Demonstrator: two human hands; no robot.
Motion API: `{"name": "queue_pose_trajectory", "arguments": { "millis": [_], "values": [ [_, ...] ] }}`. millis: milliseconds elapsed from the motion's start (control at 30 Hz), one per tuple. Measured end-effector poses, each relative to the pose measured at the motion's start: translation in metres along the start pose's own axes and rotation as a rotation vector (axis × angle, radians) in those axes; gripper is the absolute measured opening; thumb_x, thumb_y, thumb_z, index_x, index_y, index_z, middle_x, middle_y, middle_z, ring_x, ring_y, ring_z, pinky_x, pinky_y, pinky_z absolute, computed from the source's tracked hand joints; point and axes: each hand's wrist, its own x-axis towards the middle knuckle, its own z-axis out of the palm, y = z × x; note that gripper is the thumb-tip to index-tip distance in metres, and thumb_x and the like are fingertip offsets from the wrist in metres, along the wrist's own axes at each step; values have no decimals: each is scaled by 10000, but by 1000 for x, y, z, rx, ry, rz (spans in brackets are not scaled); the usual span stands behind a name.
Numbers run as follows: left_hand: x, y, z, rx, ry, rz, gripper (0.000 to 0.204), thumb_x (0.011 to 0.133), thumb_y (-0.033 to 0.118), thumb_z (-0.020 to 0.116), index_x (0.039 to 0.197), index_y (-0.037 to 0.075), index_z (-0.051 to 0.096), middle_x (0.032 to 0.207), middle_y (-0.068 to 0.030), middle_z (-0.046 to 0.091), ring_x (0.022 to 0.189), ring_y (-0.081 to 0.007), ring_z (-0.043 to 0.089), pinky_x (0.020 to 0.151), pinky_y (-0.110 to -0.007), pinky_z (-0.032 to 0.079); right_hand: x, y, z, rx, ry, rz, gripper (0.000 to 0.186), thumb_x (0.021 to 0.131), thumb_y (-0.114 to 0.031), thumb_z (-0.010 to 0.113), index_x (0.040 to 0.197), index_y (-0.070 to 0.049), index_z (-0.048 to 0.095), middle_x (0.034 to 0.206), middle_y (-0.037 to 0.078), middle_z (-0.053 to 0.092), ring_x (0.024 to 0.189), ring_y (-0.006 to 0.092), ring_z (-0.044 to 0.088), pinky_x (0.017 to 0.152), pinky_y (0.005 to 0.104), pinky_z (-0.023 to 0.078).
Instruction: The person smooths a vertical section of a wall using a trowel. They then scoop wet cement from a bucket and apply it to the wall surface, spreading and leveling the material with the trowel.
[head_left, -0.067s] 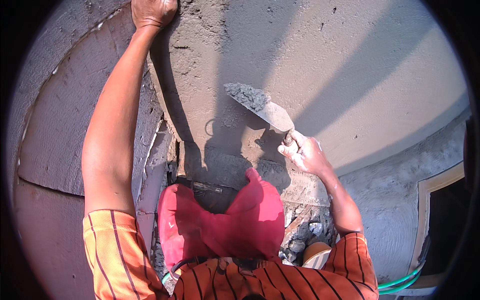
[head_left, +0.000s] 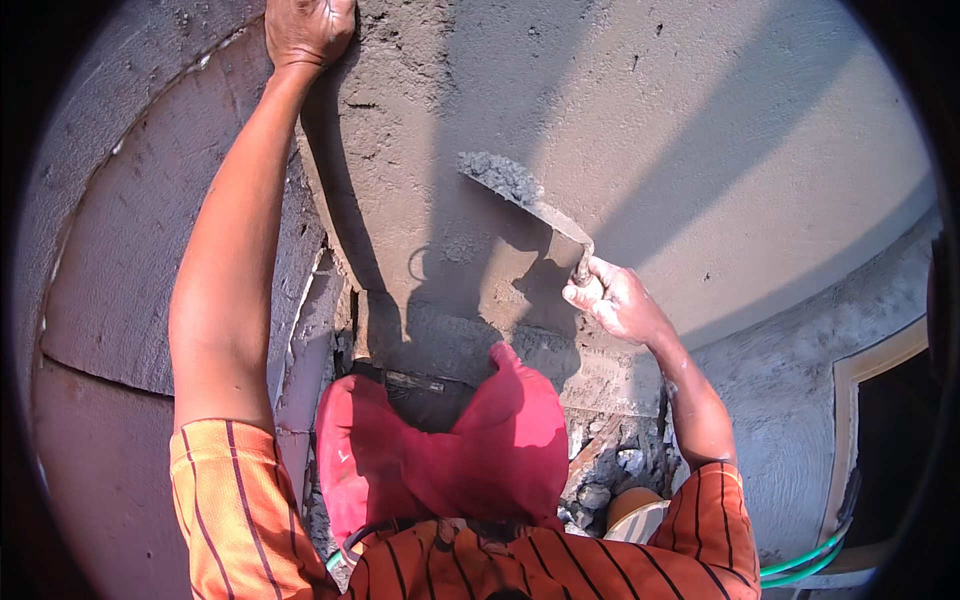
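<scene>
- Head view: the right hand [head_left: 612, 298] is at centre right, its grip wrapped tight around the handle of a trowel [head_left: 528, 205].
- The trowel's blade slants up and to the left from that hand. It carries a lump of wet grey mortar [head_left: 498, 176] on its far left end.
- The blade lies against or just over a plastered wall [head_left: 700, 130]; actual contact cannot be told. Its dark shadow falls on the wall just below it.
- The left hand [head_left: 308, 28] is at the far top, left of centre. Its grip is spread, palm flat on the wall's rough plaster, and it holds nothing.
- The left forearm runs down from that hand to an orange striped sleeve [head_left: 225, 500] at the near left edge.
- A red cloth [head_left: 450, 450] sits in the near centre, between the two arms.
- To the right of the cloth lies broken rubble [head_left: 610, 470], with a round orange bucket rim [head_left: 635, 510] just beside it.
- A green hose [head_left: 805, 562] curves along the near right edge, well apart from the trowel.
- A curved concrete slab [head_left: 110, 250] fills the left side.
</scene>
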Motion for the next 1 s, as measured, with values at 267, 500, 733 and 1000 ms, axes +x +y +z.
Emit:
{"name": "queue_pose_trajectory", "arguments": {
  "millis": [267,500,733,1000],
  "values": [
    [1,0,0,-27,35,-2,435,846,206,547,1256,71,487,1398,-207,469,1299,-400,440,1103,-463,347,7,-34,-87,169,-172,70,373,931,-451,646,873,-96,544,684,-41,493,558,63,486,496,252,416],
    [3,-2,-2,-61,21,-33,448,820,172,556,1260,120,487,1448,-166,452,1358,-384,400,1146,-480,302,0,-56,-126,128,-119,68,363,932,-426,659,852,-97,528,678,-30,516,541,73,514,480,255,429],
    [2,4,1,-81,0,-67,453,809,146,544,1254,97,478,1465,-186,433,1367,-395,388,1154,-494,289,-18,-67,-160,-190,93,13,416,925,-471,641,902,-64,555,689,24,539,613,137,561,556,324,455],
    [-3,3,14,-92,21,-43,441,853,184,546,1281,111,468,1468,-166,435,1366,-389,391,1150,-478,300,-44,-83,-144,-687,374,-94,436,909,-496,615,979,-68,566,825,178,660,795,386,653,666,467,475]
  ]
}}
